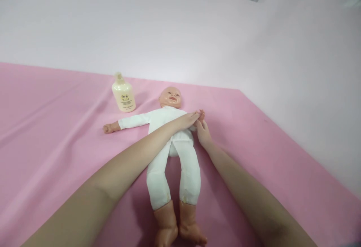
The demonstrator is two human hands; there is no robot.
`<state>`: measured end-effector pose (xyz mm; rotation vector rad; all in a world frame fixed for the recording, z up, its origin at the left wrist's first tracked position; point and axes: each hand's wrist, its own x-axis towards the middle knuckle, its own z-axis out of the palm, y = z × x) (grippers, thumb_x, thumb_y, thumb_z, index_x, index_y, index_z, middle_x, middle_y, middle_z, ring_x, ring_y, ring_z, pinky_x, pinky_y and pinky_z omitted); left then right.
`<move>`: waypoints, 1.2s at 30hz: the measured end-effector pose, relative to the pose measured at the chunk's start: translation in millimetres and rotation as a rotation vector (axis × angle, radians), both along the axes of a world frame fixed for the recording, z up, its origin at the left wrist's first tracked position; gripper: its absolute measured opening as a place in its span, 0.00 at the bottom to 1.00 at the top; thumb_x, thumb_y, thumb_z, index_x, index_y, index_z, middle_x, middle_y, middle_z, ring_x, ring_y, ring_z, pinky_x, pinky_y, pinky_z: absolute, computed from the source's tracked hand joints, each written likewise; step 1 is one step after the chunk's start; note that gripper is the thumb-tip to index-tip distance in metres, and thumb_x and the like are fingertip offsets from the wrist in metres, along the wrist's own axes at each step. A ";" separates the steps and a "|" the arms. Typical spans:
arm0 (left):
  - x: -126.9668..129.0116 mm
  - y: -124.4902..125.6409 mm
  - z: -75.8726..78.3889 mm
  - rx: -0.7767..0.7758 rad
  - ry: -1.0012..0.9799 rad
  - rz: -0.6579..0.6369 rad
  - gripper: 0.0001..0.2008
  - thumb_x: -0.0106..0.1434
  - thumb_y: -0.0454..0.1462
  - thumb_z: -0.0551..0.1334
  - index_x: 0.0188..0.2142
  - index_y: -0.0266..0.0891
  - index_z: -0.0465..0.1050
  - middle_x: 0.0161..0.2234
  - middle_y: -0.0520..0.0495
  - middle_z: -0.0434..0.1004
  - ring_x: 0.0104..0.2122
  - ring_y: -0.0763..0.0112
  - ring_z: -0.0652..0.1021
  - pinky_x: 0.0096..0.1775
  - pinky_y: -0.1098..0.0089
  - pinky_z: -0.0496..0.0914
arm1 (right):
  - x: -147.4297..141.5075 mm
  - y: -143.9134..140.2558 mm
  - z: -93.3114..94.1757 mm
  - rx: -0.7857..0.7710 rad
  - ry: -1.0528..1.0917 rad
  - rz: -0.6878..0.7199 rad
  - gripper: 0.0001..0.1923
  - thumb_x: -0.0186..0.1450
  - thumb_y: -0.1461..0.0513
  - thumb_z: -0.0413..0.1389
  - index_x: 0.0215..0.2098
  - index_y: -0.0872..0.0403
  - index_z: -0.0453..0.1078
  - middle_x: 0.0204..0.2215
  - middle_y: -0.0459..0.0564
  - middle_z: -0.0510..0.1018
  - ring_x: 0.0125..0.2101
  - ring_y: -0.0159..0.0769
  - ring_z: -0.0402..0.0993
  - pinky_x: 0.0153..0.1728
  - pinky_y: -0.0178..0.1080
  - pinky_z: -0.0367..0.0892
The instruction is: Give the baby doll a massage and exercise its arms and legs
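A baby doll [172, 124] with a white cloth body lies on its back, head away from me and feet towards me. My left hand [187, 120] reaches across its chest, fingers closed over the doll's hand on the right side. From the outer side my right hand [203, 134] grips that same doll's hand [202, 115], thumb against it. Only the doll's small fingertips show above my fingers; most of that arm is hidden. The doll's other arm [135, 120] stretches out to the left on the cloth.
A cream-coloured pump bottle [124, 94] with a printed label stands left of the doll's head. Beneath everything lies a pink cloth [70, 126] with some creases. Its edge slants down on the right, beside a pale surface [304, 100].
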<state>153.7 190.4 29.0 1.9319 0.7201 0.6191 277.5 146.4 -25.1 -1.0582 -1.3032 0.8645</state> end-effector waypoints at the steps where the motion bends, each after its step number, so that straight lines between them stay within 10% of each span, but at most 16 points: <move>1: -0.3 -0.1 0.5 0.004 0.005 -0.003 0.29 0.68 0.53 0.40 0.47 0.35 0.69 0.44 0.43 0.75 0.44 0.66 0.74 0.49 0.66 0.65 | 0.1 0.0 -0.1 -0.002 0.004 0.001 0.36 0.63 0.46 0.51 0.64 0.52 0.53 0.64 0.49 0.57 0.64 0.40 0.52 0.65 0.45 0.48; 36: 6.3 9.7 -11.8 0.006 0.042 -0.014 0.31 0.67 0.55 0.40 0.49 0.37 0.68 0.47 0.42 0.75 0.45 0.64 0.74 0.50 0.65 0.65 | 4.7 -1.8 -0.9 -0.025 -0.026 -0.009 0.30 0.64 0.47 0.50 0.61 0.47 0.58 0.57 0.46 0.68 0.63 0.41 0.54 0.64 0.49 0.50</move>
